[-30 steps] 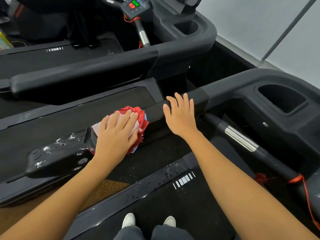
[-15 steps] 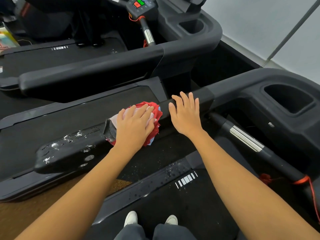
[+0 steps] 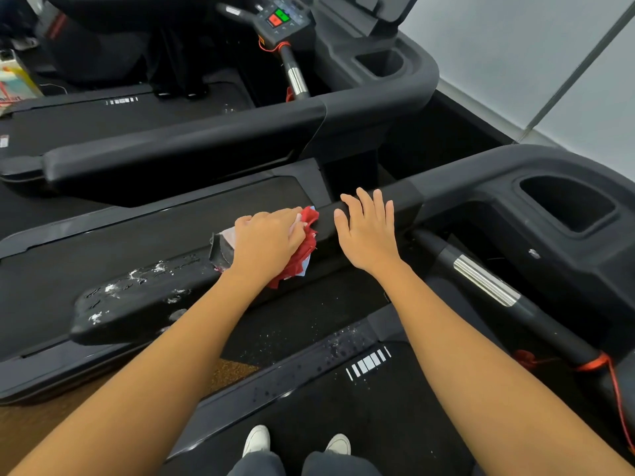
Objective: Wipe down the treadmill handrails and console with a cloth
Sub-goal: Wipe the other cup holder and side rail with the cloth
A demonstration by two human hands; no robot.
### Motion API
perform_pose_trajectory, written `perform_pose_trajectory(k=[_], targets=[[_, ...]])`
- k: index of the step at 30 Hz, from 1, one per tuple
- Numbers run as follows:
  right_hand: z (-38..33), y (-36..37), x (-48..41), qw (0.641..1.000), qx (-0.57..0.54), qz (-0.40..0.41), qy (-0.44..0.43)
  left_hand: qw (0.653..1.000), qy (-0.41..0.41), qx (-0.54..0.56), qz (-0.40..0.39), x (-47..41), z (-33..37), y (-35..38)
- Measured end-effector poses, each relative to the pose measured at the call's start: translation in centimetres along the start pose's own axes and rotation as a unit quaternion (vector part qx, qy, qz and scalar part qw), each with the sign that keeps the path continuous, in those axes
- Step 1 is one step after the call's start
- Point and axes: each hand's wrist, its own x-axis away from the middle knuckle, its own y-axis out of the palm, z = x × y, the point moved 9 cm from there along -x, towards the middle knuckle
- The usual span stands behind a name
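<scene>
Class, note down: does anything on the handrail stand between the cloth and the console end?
Yes. The right hand lies flat on the handrail, right beside the cloth under the left hand, on its console side.

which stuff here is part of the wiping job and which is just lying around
Job: left hand pressing the red cloth on the wet handrail; right hand resting flat on it; console.
Lying about: neighbouring treadmill; red cord; colourful carton far left.
</scene>
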Motion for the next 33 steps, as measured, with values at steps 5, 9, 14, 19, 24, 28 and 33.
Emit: perform_pose_trajectory(k=[5, 9, 14, 19, 24, 28, 33], targets=[[0.0, 0.0, -0.1, 1.0, -0.004, -0.003, -0.003, 0.995, 0.064, -0.065, 0.048, 3.6, -1.2, -1.7], [0.1, 0.0, -0.1, 1.0, -0.003, -0.012, 0.0, 0.991, 0.07, -0.11, 0.021, 6.2, -3.3, -1.7], [0.0, 0.2, -0.1, 1.0, -0.004, -0.026, 0.005, 0.99, 0.061, -0.126, 0.008, 6.8, -3.7, -2.1], [-0.1, 0.4, -0.2, 0.999, -0.005, -0.03, 0.01, 0.994, 0.029, -0.108, -0.006, 4.6, -1.8, -1.6], [0.1, 0.3, -0.1, 0.999, -0.005, -0.03, 0.011, 0.995, 0.046, -0.09, -0.014, 4.3, -1.2, -0.9], [0.2, 0.3, -0.2, 1.0, -0.006, -0.027, 0.011, 0.994, 0.071, -0.088, 0.005, 7.0, -2.2, -1.5], [0.2, 1.0, 0.2, 0.996, -0.02, -0.083, 0.039, 0.998, 0.053, 0.018, 0.011, 8.5, -2.5, -2.8]])
